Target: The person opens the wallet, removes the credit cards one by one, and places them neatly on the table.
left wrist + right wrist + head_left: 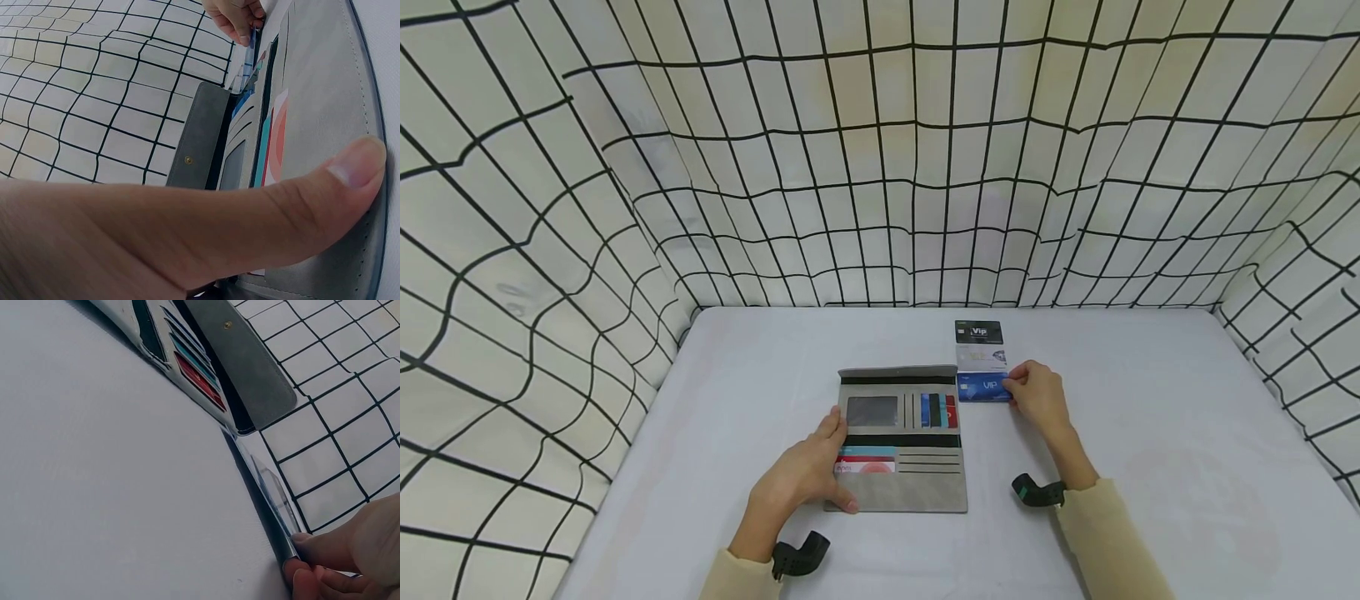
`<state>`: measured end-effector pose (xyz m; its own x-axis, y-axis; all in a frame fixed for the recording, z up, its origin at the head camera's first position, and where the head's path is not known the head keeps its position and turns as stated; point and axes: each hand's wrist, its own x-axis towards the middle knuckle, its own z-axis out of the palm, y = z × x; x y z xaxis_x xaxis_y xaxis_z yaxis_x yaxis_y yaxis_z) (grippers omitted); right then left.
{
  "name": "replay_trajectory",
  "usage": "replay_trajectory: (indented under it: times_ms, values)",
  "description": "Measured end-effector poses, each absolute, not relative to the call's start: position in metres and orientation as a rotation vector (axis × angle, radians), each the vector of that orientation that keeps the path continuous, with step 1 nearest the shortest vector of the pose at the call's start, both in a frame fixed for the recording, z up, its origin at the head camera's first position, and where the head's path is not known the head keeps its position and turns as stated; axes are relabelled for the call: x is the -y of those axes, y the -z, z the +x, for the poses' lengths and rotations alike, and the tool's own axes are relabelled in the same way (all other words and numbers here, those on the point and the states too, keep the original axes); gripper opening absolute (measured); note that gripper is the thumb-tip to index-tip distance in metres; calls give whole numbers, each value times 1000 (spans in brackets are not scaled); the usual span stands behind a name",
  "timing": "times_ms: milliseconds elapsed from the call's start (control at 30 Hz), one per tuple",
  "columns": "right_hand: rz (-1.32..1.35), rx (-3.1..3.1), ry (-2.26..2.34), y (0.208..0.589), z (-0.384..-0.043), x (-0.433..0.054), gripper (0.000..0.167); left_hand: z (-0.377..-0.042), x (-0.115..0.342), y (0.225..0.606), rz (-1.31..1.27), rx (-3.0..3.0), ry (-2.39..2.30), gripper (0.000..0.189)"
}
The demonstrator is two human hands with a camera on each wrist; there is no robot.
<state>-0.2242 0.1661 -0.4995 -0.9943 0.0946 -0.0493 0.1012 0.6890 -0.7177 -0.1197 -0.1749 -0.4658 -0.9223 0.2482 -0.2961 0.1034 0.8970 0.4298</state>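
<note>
A grey wallet [925,492] lies unfolded on the white table. Cards fill some of its slots, among them a red, teal and white group [865,465] at lower left. My left hand [801,467] rests on the wallet's left edge, its thumb [356,165] stretched straight across the lower panel. To the wallet's right my right hand [1041,396] pinches the right end of a blue VIP card [981,387] between thumb and fingers. In the right wrist view that card is seen nearly edge-on, tilted slightly off the table.
Above the blue card lie a silver card [977,358] and a black Vip card [979,332], in a column. The wallet's flap [203,134] with a brass snap points away from me. White walls with a black grid net [913,179] enclose the table [760,350].
</note>
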Motion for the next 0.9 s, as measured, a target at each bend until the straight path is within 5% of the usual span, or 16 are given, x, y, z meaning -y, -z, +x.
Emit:
replay_trajectory:
  times_ms: [900]
  values:
    - [210,-2998,1073,502,-223,-159,16,-121,175,467,257,-2718,-568,123]
